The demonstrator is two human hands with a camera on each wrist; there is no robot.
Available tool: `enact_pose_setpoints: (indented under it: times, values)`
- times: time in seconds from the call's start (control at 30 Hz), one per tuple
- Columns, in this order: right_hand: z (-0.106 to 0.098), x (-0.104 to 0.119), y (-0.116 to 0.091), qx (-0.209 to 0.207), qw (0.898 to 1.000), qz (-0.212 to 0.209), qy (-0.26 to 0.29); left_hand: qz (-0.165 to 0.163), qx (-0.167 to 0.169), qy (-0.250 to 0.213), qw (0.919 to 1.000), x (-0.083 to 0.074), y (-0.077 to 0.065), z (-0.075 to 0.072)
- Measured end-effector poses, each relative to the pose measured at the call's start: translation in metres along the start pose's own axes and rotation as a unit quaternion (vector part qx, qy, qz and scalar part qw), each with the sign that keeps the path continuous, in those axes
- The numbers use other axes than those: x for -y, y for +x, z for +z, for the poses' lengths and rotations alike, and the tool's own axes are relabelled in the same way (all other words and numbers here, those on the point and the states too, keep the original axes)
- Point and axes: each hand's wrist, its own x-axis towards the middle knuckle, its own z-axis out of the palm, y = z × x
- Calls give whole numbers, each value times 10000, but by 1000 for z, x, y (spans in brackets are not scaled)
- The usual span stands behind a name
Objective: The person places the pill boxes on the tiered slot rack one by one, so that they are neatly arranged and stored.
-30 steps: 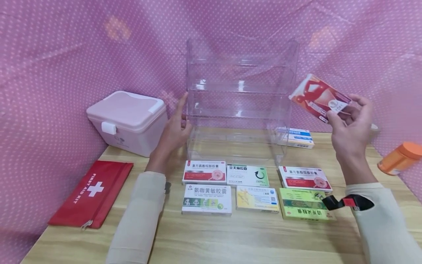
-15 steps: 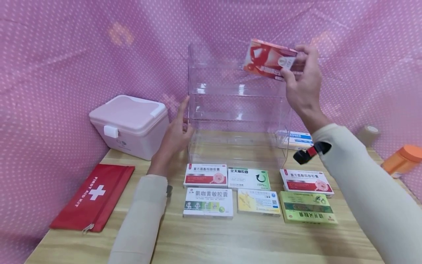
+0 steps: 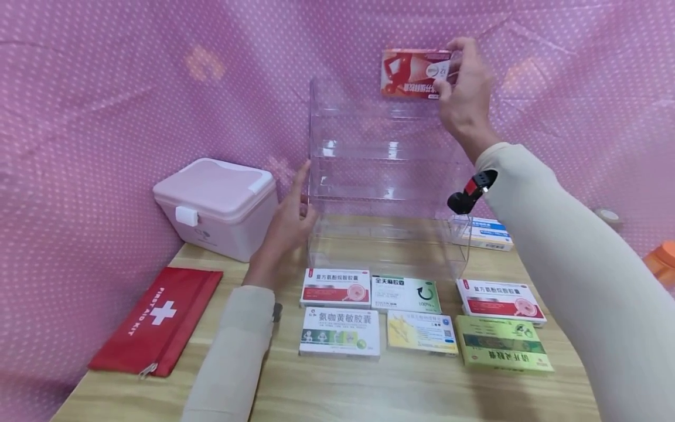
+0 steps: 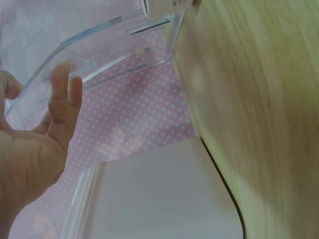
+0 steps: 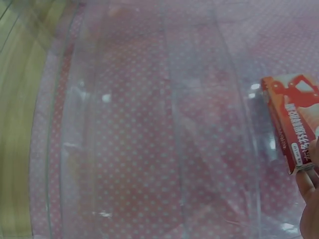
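Observation:
My right hand (image 3: pixel 466 94) pinches a red-and-white medicine box (image 3: pixel 408 73) by its right end, at the top of a clear tiered display rack (image 3: pixel 387 155). In the right wrist view the medicine box (image 5: pixel 294 119) overlaps the rack's uppermost tier, its lettering upside down in the head view. My left hand (image 3: pixel 292 217) touches the rack's left side panel, index finger stretched up along it. The left wrist view has the fingers (image 4: pixel 62 107) fairly straight beside the clear panel (image 4: pixel 99 47). Several medicine boxes lie in two rows before the rack, among them a green one (image 3: pixel 503 343).
A pink lidded box (image 3: pixel 216 205) stands left of the rack, behind a red first aid pouch (image 3: pixel 158 322). A blue-and-white medicine box (image 3: pixel 487 233) lies by the rack's right side. At the far right are a tape roll (image 3: pixel 609 217) and an orange-capped bottle (image 3: pixel 661 261).
My right hand has carried the red-and-white medicine box leftward and up, from the rack's right side to its top, and levelled it. My left hand stays at the side panel.

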Motion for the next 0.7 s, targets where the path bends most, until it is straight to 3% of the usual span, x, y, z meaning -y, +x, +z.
enact_pose_setpoints:
  times: [0.33, 0.7]
  values:
    - [26, 13, 2, 225, 9977, 224, -601, 159, -115, 20, 9998, 2, 0, 0]
    - [60, 38, -9, 1189, 9880, -457, -870, 174, -109, 43, 9998, 1, -3, -2]
